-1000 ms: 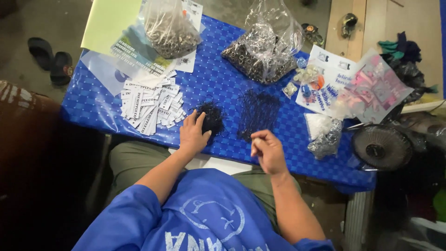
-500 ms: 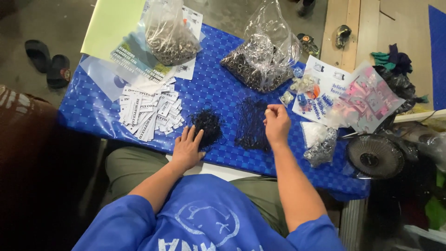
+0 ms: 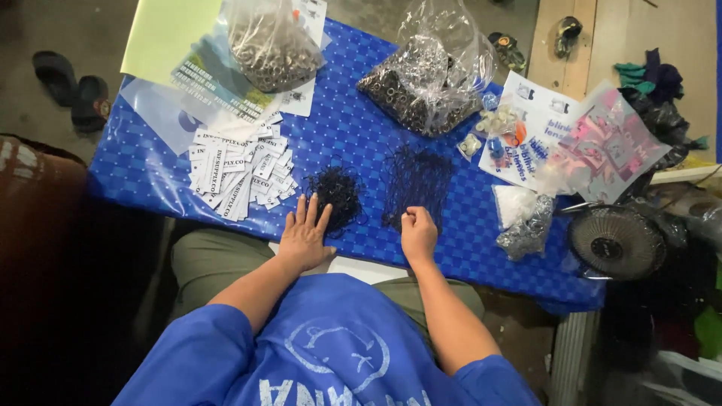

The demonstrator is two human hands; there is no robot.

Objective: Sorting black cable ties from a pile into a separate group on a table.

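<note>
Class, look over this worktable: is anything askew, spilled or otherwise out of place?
The white tags lie in a loose, skewed heap rather than a stack. Black threads are split into a tight clump by the left hand and a spread patch above the right hand. Nothing looks damaged.

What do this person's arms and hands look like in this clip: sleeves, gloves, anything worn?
Both arms are bare from the short sleeves down. The left hand and right hand wear no gloves, and no rings, watch or bands are visible. The sleeves belong to a bright blue T-shirt with a pale line drawing and pale lettering on it. No tools or straps are attached to either arm.
</note>
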